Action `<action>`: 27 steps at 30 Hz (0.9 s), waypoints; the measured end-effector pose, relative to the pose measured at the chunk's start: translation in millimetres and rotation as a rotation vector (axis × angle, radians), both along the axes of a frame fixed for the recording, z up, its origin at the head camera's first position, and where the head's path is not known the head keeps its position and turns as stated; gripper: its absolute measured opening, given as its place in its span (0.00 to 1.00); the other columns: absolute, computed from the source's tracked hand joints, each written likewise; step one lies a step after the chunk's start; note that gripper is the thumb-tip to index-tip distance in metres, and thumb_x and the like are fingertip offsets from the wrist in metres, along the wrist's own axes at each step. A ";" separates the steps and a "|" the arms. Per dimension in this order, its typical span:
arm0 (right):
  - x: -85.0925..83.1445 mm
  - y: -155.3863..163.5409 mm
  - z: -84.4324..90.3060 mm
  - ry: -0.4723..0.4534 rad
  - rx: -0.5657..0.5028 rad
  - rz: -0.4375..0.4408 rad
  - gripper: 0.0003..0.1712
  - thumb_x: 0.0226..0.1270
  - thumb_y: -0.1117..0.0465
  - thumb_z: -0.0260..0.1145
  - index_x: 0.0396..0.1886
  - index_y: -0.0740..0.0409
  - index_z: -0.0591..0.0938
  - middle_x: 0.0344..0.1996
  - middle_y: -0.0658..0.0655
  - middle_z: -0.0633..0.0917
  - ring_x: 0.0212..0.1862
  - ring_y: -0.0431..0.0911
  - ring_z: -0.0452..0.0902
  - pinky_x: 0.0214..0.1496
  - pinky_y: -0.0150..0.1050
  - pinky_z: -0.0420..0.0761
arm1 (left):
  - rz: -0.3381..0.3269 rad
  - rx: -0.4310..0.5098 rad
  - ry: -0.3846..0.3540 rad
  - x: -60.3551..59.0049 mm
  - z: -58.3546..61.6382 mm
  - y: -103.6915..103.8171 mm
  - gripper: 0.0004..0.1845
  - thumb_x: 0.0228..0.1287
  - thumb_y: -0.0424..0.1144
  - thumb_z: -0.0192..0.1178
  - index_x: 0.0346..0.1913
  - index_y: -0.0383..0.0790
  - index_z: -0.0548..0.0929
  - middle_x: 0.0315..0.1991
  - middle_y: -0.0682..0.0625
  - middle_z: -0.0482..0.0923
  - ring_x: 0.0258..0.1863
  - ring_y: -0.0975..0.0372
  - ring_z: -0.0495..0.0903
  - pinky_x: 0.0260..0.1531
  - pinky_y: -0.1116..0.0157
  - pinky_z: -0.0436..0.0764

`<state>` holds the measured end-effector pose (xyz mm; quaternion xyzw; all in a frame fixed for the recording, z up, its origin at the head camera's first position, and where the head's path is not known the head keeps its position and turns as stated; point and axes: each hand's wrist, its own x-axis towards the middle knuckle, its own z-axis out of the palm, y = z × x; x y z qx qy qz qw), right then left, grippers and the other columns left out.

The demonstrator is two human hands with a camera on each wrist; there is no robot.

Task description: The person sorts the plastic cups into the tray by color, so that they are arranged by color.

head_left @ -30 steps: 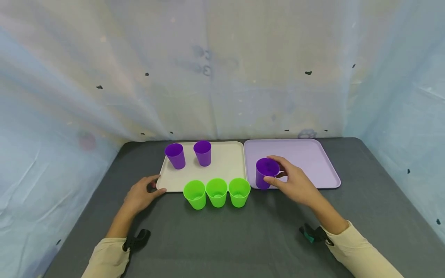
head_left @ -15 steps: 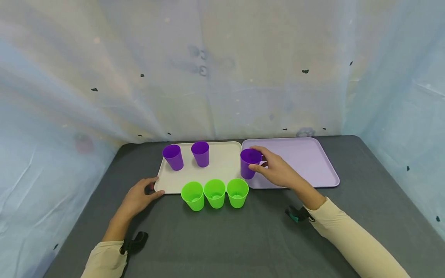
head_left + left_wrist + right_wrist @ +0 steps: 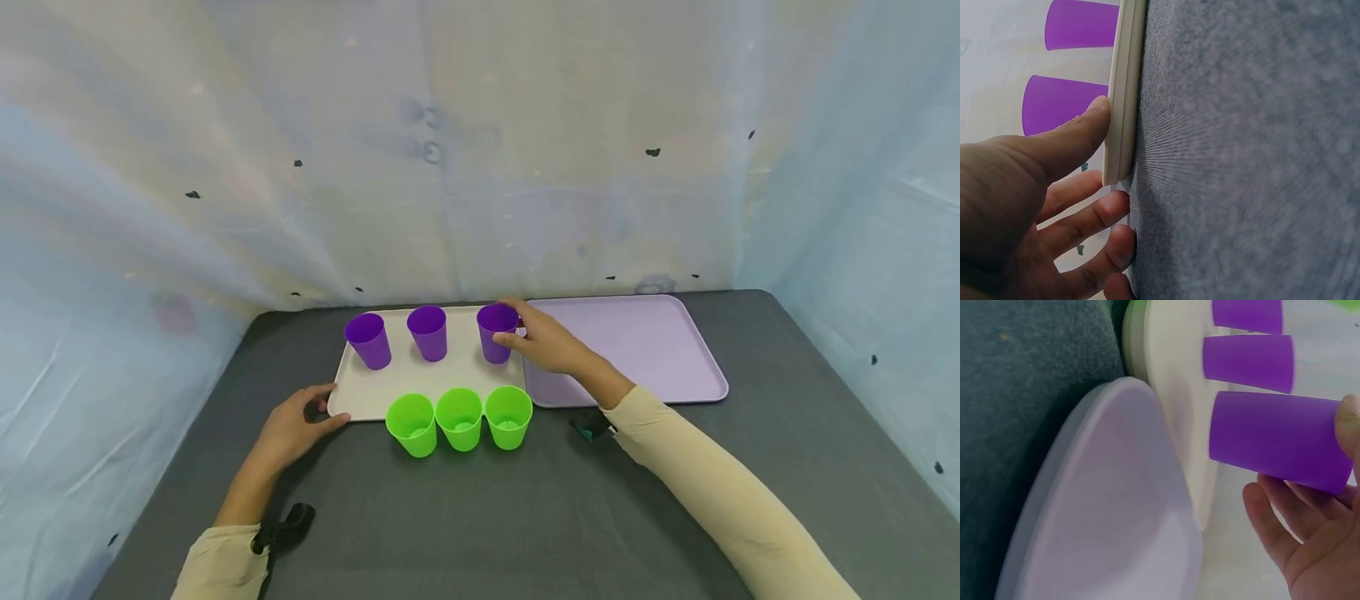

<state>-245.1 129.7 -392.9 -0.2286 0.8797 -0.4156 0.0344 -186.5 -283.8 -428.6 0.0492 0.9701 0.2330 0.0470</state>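
Fingers (image 3: 1270, 525) curled round the rightmost purple cup (image 3: 491, 343) near frame centre, the right hand (image 3: 553, 343) should set it upright on the cream tray (image 3: 390, 387), whose lower-left corner the left hand (image 3: 291, 429) grips.

On the surface (image 3: 480, 517), we find the left tray (image 3: 375, 390) and, just beside its right edge, the right tray (image 3: 637, 342). Along the left tray, left to right, we note the left rear cup (image 3: 370, 348), the middle rear cup (image 3: 430, 342) and the right rear cup (image 3: 492, 346). Before that tray, we locate the three front cups (image 3: 460, 427). Behind the surface, we note the sheet (image 3: 525, 167).
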 end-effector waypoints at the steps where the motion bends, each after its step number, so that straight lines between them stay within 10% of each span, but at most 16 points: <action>1: -3.7 -3.0 -2.8 -0.016 0.009 0.002 0.39 0.74 0.48 0.62 0.75 0.60 0.60 0.63 0.60 0.78 0.66 0.54 0.75 0.66 0.50 0.77 | -0.001 -0.005 0.003 0.6 0.0 -0.3 0.39 0.63 0.57 0.66 0.70 0.37 0.71 0.43 0.47 0.74 0.41 0.55 0.70 0.40 0.59 0.67; 27: -3.9 11.8 -6.6 -0.104 0.035 -0.087 0.47 0.70 0.47 0.66 0.80 0.54 0.53 0.74 0.62 0.66 0.71 0.59 0.69 0.68 0.56 0.74 | 0.000 0.009 -0.014 0.2 -2.5 6.3 0.39 0.63 0.57 0.66 0.70 0.38 0.71 0.46 0.45 0.76 0.39 0.56 0.71 0.40 0.60 0.68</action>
